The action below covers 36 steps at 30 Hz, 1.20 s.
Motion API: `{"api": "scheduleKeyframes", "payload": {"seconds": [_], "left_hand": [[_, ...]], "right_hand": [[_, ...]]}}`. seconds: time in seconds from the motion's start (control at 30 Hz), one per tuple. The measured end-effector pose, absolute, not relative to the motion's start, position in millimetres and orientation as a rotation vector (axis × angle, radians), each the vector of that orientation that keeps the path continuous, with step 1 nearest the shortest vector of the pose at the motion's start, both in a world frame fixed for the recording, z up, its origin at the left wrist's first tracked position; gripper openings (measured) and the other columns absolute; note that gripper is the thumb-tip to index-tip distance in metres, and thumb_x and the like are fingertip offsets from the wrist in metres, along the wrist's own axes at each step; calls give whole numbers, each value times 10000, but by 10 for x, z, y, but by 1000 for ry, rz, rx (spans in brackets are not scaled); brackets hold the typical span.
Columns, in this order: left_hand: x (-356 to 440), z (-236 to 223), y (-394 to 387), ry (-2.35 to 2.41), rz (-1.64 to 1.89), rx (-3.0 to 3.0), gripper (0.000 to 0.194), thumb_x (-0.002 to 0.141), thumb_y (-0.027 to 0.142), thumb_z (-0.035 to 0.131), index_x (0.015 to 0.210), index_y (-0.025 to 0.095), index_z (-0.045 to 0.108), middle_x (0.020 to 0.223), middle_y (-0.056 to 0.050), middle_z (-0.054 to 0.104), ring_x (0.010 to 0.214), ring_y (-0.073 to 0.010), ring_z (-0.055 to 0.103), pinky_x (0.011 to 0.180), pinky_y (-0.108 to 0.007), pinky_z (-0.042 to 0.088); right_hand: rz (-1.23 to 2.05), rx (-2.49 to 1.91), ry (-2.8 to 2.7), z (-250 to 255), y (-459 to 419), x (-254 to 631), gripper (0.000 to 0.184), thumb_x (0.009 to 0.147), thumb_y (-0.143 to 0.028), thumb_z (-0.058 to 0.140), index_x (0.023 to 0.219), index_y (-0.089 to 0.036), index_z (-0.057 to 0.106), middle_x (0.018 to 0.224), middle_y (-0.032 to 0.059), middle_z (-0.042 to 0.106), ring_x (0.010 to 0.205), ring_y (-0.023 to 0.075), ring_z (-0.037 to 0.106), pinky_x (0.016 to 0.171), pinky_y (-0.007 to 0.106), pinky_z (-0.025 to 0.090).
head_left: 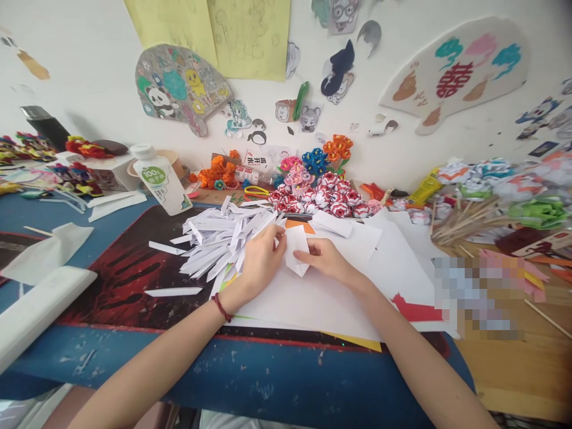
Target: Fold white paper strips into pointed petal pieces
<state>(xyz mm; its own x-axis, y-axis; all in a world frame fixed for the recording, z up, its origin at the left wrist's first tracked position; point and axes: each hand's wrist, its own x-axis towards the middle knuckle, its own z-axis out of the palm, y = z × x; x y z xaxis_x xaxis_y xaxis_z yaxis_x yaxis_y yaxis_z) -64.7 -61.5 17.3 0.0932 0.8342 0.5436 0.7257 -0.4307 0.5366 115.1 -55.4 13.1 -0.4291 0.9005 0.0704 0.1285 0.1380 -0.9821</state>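
Observation:
Between my hands is a small folded piece of white paper (297, 245), held above large white sheets (339, 304). My left hand (264, 253) pinches its left edge, the thumb and forefinger closed near the top. On the right side, my right hand (322, 257) grips the paper with the thumb in front and the fingers partly hidden behind. A heap of folded white paper strips (218, 238) lies just left of my left hand. Behind the paper rests another folded white piece (331, 224).
Red-and-white paper flowers (330, 198) and orange flowers (223, 171) line the wall side. A white bottle (161, 182) stands at the back left. A long white object (49, 313) crosses the blue table (268, 372) at left. Sticks (465, 214) and wrapped flowers lie at right.

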Motion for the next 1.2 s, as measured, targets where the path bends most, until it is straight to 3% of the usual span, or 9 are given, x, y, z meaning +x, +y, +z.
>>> {"api": "scheduleKeyframes", "payload": {"seconds": [0.3,0.57,0.83,1.03,1.2], "left_hand": [[-683,107,-610,1539,1136,2816,160,920,154,428,872,181,578,754,-33,620,720,-165,575,664,-285,385],[-717,144,-627,1425,838,3073,185,923,121,404,922,176,581,795,-64,615,742,-203,545,662,-340,336],[-649,214,-662,1402,1118,2420,176,933,264,455,920,204,621,817,-30,665,695,-148,569,656,-271,379],[-675,210,-525,1236,1199,1782,216,873,382,548,844,176,603,762,-13,658,621,-117,566,602,-238,432],[-658,154,-474,1091,1144,1601,294,818,450,604,857,159,616,816,-32,645,658,-117,563,598,-223,445]], "right_hand": [[1306,-1044,-1618,48,-518,1105,405,775,-509,651,926,-134,669,857,58,671,775,214,603,673,287,449],[1218,-1098,-1607,27,-512,1084,421,772,-569,620,797,-149,611,733,21,596,663,168,529,586,259,397],[1006,-1182,-1720,39,-507,1108,459,812,-586,552,608,-180,487,590,-14,447,556,129,381,516,262,288],[950,-1155,-1820,94,-519,1123,430,853,-534,521,616,-184,443,598,-31,375,558,115,334,513,262,240],[836,-1176,-1846,129,-537,1130,481,859,-502,525,581,-205,269,588,-45,246,550,105,253,507,266,187]]}}
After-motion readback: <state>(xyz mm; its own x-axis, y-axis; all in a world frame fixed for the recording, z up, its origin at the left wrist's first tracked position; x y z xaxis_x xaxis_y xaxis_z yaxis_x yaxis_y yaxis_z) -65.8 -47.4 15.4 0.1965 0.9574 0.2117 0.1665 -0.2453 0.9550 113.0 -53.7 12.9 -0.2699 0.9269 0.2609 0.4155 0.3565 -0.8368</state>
